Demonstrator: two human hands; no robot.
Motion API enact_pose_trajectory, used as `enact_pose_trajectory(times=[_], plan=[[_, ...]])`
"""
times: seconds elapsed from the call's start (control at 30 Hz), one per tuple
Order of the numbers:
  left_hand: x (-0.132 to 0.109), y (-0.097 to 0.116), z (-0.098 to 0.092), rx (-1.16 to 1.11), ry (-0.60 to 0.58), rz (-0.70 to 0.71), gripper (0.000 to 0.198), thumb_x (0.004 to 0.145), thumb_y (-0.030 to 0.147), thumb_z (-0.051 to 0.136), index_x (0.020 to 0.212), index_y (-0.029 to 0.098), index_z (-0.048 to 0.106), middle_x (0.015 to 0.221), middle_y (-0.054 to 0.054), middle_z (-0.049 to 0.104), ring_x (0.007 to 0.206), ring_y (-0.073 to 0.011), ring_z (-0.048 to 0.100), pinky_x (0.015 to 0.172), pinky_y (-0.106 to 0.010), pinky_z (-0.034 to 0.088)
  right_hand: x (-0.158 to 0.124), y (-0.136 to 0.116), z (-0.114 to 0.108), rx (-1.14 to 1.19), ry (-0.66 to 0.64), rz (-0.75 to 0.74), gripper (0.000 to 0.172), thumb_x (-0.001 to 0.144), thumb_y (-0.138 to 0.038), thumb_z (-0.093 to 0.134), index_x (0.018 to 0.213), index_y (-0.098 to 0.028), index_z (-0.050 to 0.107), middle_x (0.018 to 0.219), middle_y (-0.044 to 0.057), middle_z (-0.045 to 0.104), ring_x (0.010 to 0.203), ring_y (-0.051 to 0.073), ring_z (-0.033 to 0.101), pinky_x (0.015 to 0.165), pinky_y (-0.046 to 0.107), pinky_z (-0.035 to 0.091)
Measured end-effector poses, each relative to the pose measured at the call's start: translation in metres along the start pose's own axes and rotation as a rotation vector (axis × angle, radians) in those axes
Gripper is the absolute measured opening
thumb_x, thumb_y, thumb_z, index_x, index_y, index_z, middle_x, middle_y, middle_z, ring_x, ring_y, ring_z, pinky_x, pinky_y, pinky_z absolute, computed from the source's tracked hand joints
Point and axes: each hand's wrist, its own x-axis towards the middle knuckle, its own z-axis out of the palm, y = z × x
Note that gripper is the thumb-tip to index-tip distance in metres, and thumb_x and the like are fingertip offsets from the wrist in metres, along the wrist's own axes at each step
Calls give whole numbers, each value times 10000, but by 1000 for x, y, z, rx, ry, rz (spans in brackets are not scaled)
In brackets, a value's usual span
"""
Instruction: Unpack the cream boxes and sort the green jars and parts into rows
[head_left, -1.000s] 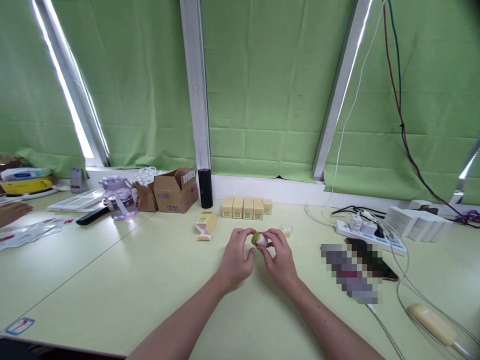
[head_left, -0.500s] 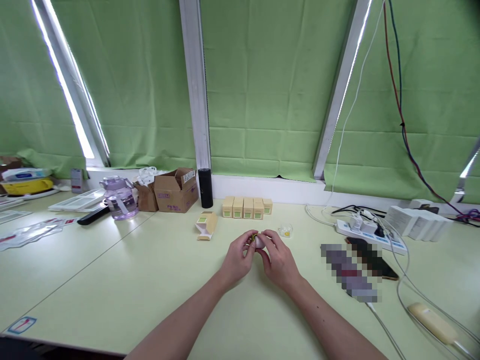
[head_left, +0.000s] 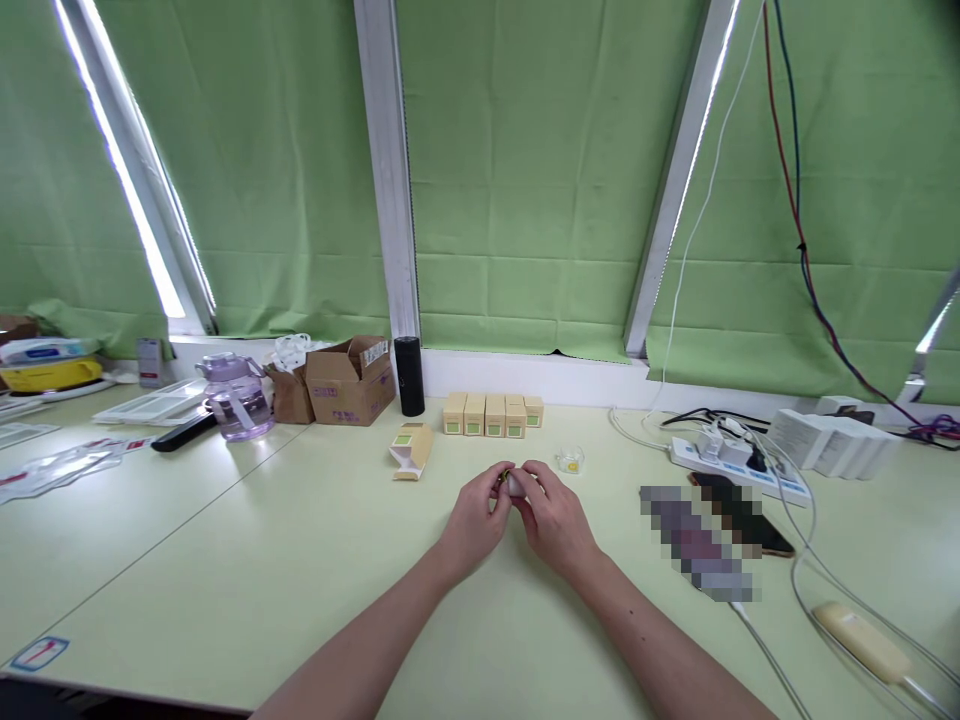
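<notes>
Between both hands, above the table, is a small white object (head_left: 516,486) with a yellow-green part on its left side. Its kind is hidden by my fingers. My left hand (head_left: 477,516) pinches the yellow-green side with thumb and fingertips. From the other side, the closed fingers of my right hand (head_left: 556,516) grip the white part. An opened small cardboard box (head_left: 412,452) lies on its side beyond my left hand. Just past my right hand sits a clear plastic piece (head_left: 570,461) with a yellow spot.
Several small tan boxes (head_left: 495,415) stand in a row behind my hands. A black cylinder (head_left: 409,376), a brown carton (head_left: 349,382) and a purple jug (head_left: 237,396) are at the left. To the right are phones (head_left: 739,515), a power strip (head_left: 776,487) and loose cables.
The view has shifted slightly. My right index finger has moved a little over the white object, covering more of it. Both hands stay in the same place.
</notes>
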Motion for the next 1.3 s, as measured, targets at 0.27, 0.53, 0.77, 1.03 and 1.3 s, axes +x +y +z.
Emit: enact_pose_trajectory(times=[0.27, 0.53, 0.77, 1.03, 1.3], plan=[[5, 7, -2, 9, -20, -57, 307, 980, 217, 397, 1175, 247, 633, 957, -28, 750, 795, -182, 708, 766, -329, 581, 3, -2, 9, 24, 7, 3, 485, 950, -64, 419, 1403, -217, 494, 1185, 153, 628, 1057, 283, 624, 706, 373, 585], [6, 11, 1, -20, 9, -101, 312, 958, 189, 397, 1135, 229, 651, 911, -26, 756, 761, -182, 711, 743, -319, 568, 4, -4, 10, -4, 5, 18, 493, 908, -43, 407, 1362, -204, 511, 1166, 150, 612, 1010, 267, 624, 603, 324, 557], [7, 6, -7, -8, -1, -53, 283, 1007, 317, 445, 1169, 246, 666, 1028, -49, 755, 856, -200, 702, 820, -354, 573, 2, -1, 8, 120, 4, 98, 366, 1017, -160, 390, 1354, -223, 520, 1203, 142, 597, 953, 234, 666, 661, 339, 597], [6, -3, -17, -41, -75, 80, 399, 884, 282, 677, 1282, 270, 643, 1254, -101, 661, 1204, -270, 610, 1084, -482, 481, -2, 6, 2, 319, 47, 188, 303, 1011, -236, 494, 1302, -251, 574, 1219, 127, 603, 1131, 264, 625, 915, 425, 583], [9, -1, -10, -97, -38, -72, 325, 869, 344, 726, 1170, 238, 672, 1190, -78, 699, 1075, -237, 640, 988, -428, 514, 4, -1, 3, 526, 99, 328, 182, 1008, -284, 498, 1144, -238, 610, 1107, 89, 640, 1022, 233, 634, 884, 397, 562]])
